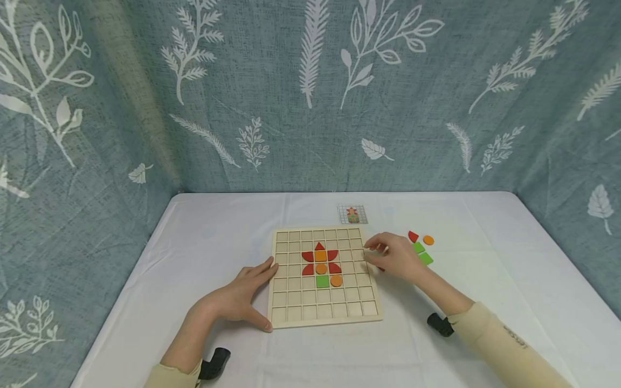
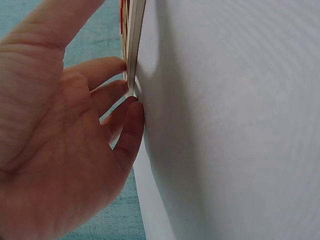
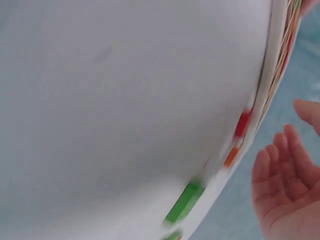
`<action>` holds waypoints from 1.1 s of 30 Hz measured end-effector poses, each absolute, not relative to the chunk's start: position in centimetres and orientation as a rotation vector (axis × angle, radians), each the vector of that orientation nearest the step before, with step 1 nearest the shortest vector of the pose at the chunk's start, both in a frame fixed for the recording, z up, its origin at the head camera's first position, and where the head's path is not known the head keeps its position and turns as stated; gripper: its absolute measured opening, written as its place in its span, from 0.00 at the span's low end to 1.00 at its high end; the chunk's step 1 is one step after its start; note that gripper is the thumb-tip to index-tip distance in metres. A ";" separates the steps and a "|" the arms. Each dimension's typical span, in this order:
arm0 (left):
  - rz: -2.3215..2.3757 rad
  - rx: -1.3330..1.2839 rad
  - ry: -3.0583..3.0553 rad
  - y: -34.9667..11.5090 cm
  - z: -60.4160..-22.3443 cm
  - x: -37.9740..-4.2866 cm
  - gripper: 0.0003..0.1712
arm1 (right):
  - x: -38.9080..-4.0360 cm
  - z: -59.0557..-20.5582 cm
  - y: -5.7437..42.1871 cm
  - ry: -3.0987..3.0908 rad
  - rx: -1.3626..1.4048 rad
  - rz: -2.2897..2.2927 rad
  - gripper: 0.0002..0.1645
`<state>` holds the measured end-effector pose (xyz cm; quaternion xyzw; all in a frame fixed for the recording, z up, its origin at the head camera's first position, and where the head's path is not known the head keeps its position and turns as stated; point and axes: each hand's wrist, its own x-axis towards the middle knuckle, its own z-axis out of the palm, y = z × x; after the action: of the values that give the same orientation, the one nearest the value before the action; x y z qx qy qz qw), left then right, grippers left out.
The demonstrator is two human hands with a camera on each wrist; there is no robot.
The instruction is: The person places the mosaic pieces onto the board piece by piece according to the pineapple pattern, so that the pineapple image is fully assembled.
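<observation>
The board (image 1: 352, 295) lay on the table (image 1: 218, 226), best steadied by the left hand (image 1: 239, 293), its fingers spread along the left edge, while the right hand (image 1: 397, 256), fingers loose and apparently empty beside the right edge, needed to avoid nudging the laid pieces (image 1: 321, 256).

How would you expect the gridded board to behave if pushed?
The board is probably stiff, given its straight edges. Lying flat, it would likely slide rather than tip, though the left hand touching its side may steady it.
</observation>
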<state>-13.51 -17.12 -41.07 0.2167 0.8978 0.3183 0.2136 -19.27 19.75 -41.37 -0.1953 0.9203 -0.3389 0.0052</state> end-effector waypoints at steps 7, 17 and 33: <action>0.877 0.609 2.491 -17.2 -41.1 -13.5 0.72 | -20.7 -41.4 23.2 2.853 -0.349 -0.953 0.16; 0.867 0.601 2.492 -17.2 -41.2 -13.6 0.71 | -21.9 -41.9 23.5 2.842 -0.359 -0.880 0.18; 0.906 0.577 2.470 -17.2 -41.0 -13.5 0.71 | -22.4 -41.8 23.0 2.893 -0.395 -0.800 0.15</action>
<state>-13.52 -17.15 -41.00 0.2088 0.8941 0.3280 0.2224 -22.36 23.01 -41.85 -0.1302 0.9541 -0.2637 0.0569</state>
